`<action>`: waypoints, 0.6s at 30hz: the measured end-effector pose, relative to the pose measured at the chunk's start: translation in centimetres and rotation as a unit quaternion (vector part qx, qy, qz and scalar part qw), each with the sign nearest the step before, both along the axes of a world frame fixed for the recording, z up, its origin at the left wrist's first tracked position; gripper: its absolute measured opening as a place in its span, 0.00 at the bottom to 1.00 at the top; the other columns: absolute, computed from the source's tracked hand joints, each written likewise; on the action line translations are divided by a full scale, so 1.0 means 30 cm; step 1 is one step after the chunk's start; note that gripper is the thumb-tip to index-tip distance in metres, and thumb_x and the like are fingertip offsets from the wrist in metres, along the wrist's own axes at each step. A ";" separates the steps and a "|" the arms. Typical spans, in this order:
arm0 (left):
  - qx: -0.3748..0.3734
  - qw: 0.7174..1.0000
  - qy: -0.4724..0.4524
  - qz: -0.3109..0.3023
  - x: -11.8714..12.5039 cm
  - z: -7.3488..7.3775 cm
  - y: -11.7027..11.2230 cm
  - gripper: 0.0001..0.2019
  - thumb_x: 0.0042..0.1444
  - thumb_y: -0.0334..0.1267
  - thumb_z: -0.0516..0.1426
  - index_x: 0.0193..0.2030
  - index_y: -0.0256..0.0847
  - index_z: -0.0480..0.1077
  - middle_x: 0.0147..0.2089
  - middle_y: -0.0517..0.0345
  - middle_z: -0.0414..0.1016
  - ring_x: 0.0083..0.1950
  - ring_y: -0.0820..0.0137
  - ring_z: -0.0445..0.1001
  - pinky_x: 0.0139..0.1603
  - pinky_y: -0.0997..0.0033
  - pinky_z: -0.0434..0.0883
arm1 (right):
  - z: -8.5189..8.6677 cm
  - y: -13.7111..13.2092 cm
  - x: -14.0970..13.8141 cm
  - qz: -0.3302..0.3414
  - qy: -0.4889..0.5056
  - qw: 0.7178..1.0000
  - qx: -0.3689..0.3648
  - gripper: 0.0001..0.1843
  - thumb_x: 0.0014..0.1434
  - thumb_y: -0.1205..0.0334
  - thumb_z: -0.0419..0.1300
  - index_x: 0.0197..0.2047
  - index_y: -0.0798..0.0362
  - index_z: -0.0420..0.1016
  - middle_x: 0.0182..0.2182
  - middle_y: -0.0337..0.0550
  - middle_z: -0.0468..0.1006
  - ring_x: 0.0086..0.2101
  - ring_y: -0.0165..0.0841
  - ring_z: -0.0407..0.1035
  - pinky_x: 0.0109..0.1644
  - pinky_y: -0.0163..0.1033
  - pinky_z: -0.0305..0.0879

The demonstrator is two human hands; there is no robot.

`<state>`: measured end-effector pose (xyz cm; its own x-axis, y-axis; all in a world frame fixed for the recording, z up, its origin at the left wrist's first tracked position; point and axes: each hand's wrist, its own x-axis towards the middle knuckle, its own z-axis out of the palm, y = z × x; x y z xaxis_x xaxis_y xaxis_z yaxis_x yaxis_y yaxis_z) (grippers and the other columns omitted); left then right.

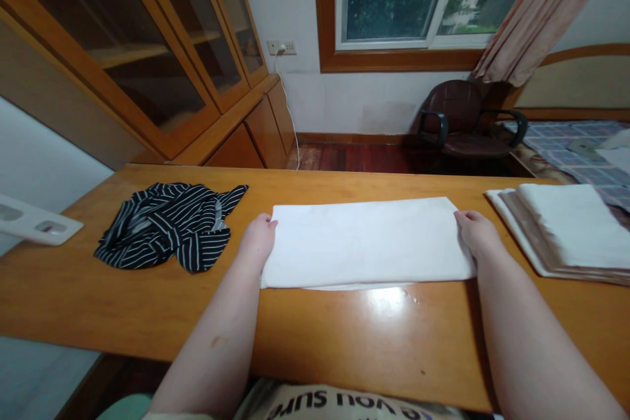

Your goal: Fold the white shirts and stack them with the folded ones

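A white cloth (367, 243), folded into a long flat rectangle, lies in front of me over the wooden table (374, 348). My left hand (259, 241) pinches its left end near the far corner, thumb on top. At the opposite end, my right hand (476, 234) grips the cloth by its edge, fingers partly hidden beneath. A thin strip of a lower layer shows under the near edge. Left of my left hand is a crumpled black garment with white stripes (172, 226). To the right of my right hand sits a stack of folded cloths (571, 226), white and beige.
A white plastic object with oval openings (42, 220) juts in at the left. Beyond the table stand a glass-doored wooden cabinet (162, 46), a brown armchair (457, 118) and a bed with a checked cover (581, 151). A white cord (290, 105) hangs from a wall socket.
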<state>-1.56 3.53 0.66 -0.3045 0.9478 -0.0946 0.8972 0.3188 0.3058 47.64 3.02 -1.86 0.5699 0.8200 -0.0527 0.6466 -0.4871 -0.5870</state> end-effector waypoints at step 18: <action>-0.055 0.998 0.036 0.013 0.007 -0.017 0.003 0.14 0.61 0.44 0.45 0.41 0.40 0.67 0.42 0.43 0.76 0.44 0.55 0.75 0.38 0.63 0.68 | 0.047 -0.013 -0.018 0.028 -0.192 0.959 -0.205 0.34 0.59 0.42 0.44 0.41 0.63 0.78 0.40 0.65 0.77 0.42 0.53 0.71 0.42 0.52 0.66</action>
<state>-1.36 3.62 0.14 -0.3387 0.9246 -0.1741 0.9066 0.3703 0.2026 47.09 2.63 -0.45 0.5681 0.8049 -0.1714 0.8084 -0.5848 -0.0667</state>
